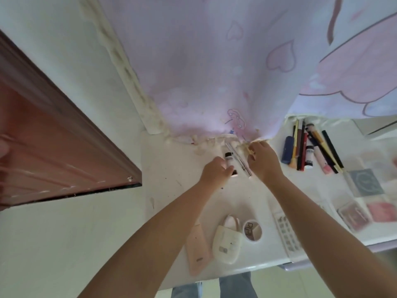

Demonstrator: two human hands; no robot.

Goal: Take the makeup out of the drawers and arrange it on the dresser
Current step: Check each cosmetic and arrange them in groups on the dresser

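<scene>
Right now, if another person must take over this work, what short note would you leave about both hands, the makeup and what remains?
Left hand: holds a small tube with a dark cap at the back of the dresser top.
Right hand: fingers curled at the curtain edge, beside a thin clear stick; whether it pinches something I cannot tell.
Done: a row of pencils and tubes at the right, flat palettes further right, a round compact, a cream bottle and a pink flat case near the front edge.
Left: set down the tube and stick. The drawers are not in view, so check them.
</scene>
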